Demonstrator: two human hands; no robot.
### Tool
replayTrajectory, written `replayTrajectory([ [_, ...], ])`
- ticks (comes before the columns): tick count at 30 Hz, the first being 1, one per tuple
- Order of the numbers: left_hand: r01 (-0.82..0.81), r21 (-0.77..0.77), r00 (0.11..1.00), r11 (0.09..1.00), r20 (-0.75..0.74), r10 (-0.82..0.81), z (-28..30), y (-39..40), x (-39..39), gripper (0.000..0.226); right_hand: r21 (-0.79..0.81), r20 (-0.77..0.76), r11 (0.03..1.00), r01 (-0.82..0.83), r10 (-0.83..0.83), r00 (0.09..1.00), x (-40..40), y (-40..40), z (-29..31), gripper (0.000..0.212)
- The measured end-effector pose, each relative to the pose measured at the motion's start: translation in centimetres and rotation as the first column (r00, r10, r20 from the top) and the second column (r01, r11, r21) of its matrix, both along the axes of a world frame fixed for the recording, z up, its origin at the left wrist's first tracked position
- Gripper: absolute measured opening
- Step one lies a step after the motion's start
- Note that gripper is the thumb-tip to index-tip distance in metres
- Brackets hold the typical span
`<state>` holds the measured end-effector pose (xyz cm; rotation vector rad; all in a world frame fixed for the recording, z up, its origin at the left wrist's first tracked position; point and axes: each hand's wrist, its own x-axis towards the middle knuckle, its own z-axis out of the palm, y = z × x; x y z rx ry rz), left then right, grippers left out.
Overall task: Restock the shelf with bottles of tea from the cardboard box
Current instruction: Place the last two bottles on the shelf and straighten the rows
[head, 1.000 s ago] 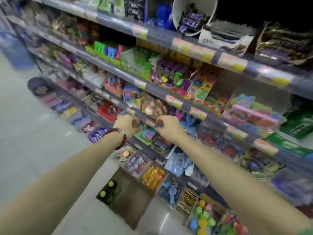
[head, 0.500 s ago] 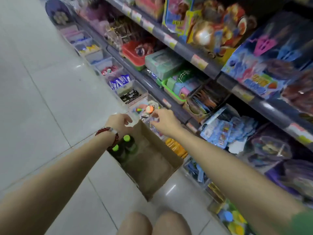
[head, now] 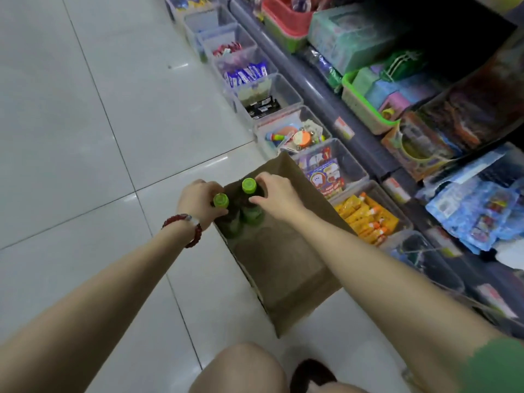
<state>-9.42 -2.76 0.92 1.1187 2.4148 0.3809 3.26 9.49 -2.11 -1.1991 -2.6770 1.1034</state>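
Note:
An open brown cardboard box (head: 286, 268) stands on the floor beside the shelf. In its far left corner stand two dark tea bottles with green caps. My left hand (head: 200, 199), with a red bead bracelet at the wrist, grips the left bottle (head: 221, 200) just under its cap. My right hand (head: 276, 192) curls round the neck of the right bottle (head: 249, 185). The lower parts of both bottles are dark and partly hidden inside the box.
A row of clear plastic bins (head: 279, 93) with sweets and toys lines the floor along the grey shelf base (head: 326, 89). Green and red baskets (head: 365, 109) sit on the lowest shelf. White tiled floor (head: 85, 137) lies to the left. My knee (head: 241, 367) is below.
The view dropped from the upper shelves to the floor. Both hands came down from the shelf edge into the box and closed round the two bottles.

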Motion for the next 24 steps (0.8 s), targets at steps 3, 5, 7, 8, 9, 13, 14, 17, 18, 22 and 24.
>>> replayTrajectory([
  [3, -0.025, 0.035, 1.000, 0.999, -0.002, 0.025, -1.4, -0.1, -0.1, 0.039, -0.002, -0.056, 1.000, -0.007, 0.007, 0.998, -0.8, -0.2, -1.3, 0.048],
  [5, -0.049, 0.088, 0.999, 0.995, 0.010, 0.049, -2.0, -0.2, 0.0, 0.039, 0.014, -0.093, 1.000, 0.018, -0.016, 0.996, -1.2, -0.2, -2.1, 0.047],
  [7, -0.075, 0.143, 0.996, 0.987, 0.047, 0.069, -2.5, -0.2, 0.2, 0.039, -0.024, -0.167, 0.997, 0.071, -0.074, 0.983, -1.3, 0.0, -2.6, 0.040],
  [8, -0.095, 0.168, 0.993, 0.981, 0.079, 0.083, -2.7, -0.2, 0.2, 0.039, -0.067, -0.203, 0.993, 0.095, -0.107, 0.973, -1.3, 0.1, -2.7, 0.037],
  [9, -0.117, 0.186, 0.989, 0.976, 0.112, 0.097, -2.8, -0.2, 0.2, 0.040, -0.112, -0.229, 0.988, 0.109, -0.132, 0.964, -1.2, 0.2, -2.8, 0.034],
  [13, -0.167, 0.237, 0.974, 0.957, 0.189, 0.124, -3.4, -0.1, 0.3, 0.040, -0.220, -0.285, 0.967, 0.125, -0.186, 0.940, -0.7, 0.1, -3.4, 0.028],
  [14, -0.173, 0.258, 0.973, 0.950, 0.193, 0.125, -3.5, -0.1, 0.4, 0.038, -0.225, -0.297, 0.966, 0.129, -0.194, 0.935, -0.6, 0.1, -3.5, 0.028],
  [17, -0.204, 0.301, 0.959, 0.932, 0.253, 0.128, -3.4, 0.1, 0.5, 0.033, -0.238, -0.326, 0.961, 0.140, -0.215, 0.921, 0.1, 0.2, -3.5, 0.030],
  [18, -0.207, 0.306, 0.954, 0.929, 0.273, 0.122, -3.2, 0.3, 0.4, 0.031, -0.252, -0.334, 0.956, 0.152, -0.233, 0.914, 0.3, 0.2, -3.3, 0.032],
  [22, -0.248, 0.321, 0.907, 0.914, 0.408, 0.103, -1.1, 1.3, -0.2, 0.021, -0.275, -0.378, 0.951, 0.143, -0.244, 0.893, 0.5, 1.0, -1.2, 0.025],
  [24, -0.299, 0.326, 0.854, 0.897, 0.511, 0.099, 1.1, 1.9, -0.6, 0.017, -0.303, -0.389, 0.940, 0.155, -0.270, 0.881, 0.5, 1.5, 0.6, 0.022],
])
